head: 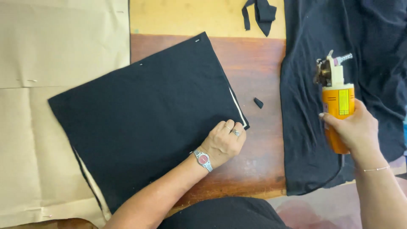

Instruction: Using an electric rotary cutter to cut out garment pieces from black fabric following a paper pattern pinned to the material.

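A black square of cut fabric [144, 118] lies tilted on the wooden table [258, 68], with a pale pattern edge showing under its right and lower left sides. My left hand [224, 142], wearing a ring and a wristwatch, rests with curled fingers on the fabric's lower right corner. My right hand [354, 129] grips an orange electric rotary cutter [338, 104], its white head and blade pointing away from me, over a larger spread of black fabric [373, 42] on the right.
Brown pattern paper [51, 51] covers the left side of the table. A black fabric offcut [259, 12] lies at the top centre. A tiny black scrap [258, 102] sits between the two fabrics. My dark clothing [224, 214] shows at the bottom.
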